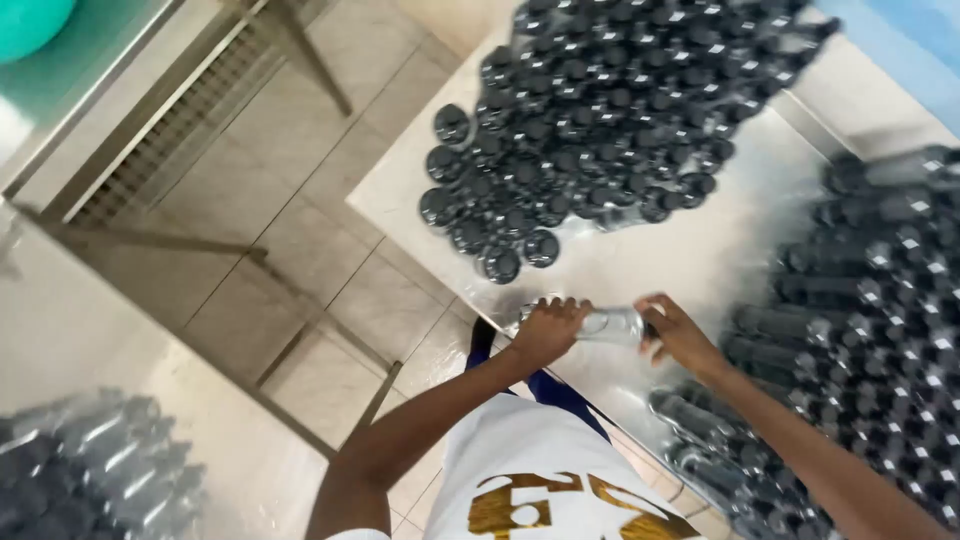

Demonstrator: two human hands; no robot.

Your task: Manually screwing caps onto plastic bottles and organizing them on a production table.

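Near the front edge of a shiny metal table (690,250), both of my hands hold one clear plastic bottle (608,323) lying sideways. My left hand (548,330) grips its body end. My right hand (678,332) closes on the other end, where a dark cap seems to sit. A big heap of black caps (600,110) lies farther back on the table. Many capped clear bottles (870,300) are stacked on their sides at the right.
Beige tiled floor (300,170) lies to the left, with metal table legs and a slatted lower shelf (170,130). Another pile of bottles (90,470) rests on a surface at the lower left. A teal ball (25,22) sits at the top left.
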